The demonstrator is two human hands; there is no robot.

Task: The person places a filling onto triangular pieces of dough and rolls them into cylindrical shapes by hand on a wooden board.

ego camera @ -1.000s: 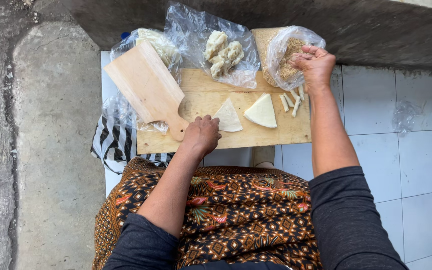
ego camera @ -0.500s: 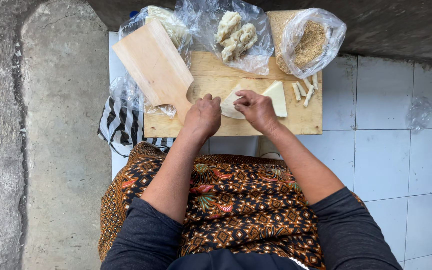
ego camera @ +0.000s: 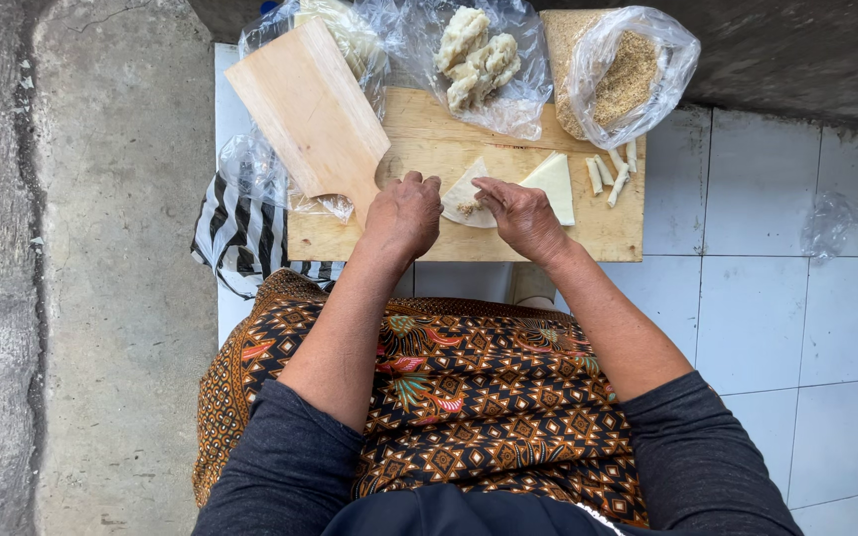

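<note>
A pale triangular wrapper (ego camera: 464, 197) with a little brown filling on it lies on the wooden board (ego camera: 419, 149). My left hand (ego camera: 404, 213) rests at the wrapper's left edge, fingers on it. My right hand (ego camera: 518, 213) touches its right side, fingertips pinched at the filling. A second pale wrapper (ego camera: 553, 184) lies just right of my right hand. Several small rolled sticks (ego camera: 613, 174) lie at the board's right end.
A wooden paddle (ego camera: 310, 114) leans over the board's left side. Clear bags hold pale dough lumps (ego camera: 479, 55) and brown crumbly filling (ego camera: 628, 69). A striped cloth (ego camera: 235, 243) hangs at the left. A patterned cloth covers my lap (ego camera: 449, 397). White floor tiles lie to the right.
My right hand left the bag of brown filling and came down to the wrapper. A little filling now lies on it. My left hand shifted slightly right onto the wrapper's edge.
</note>
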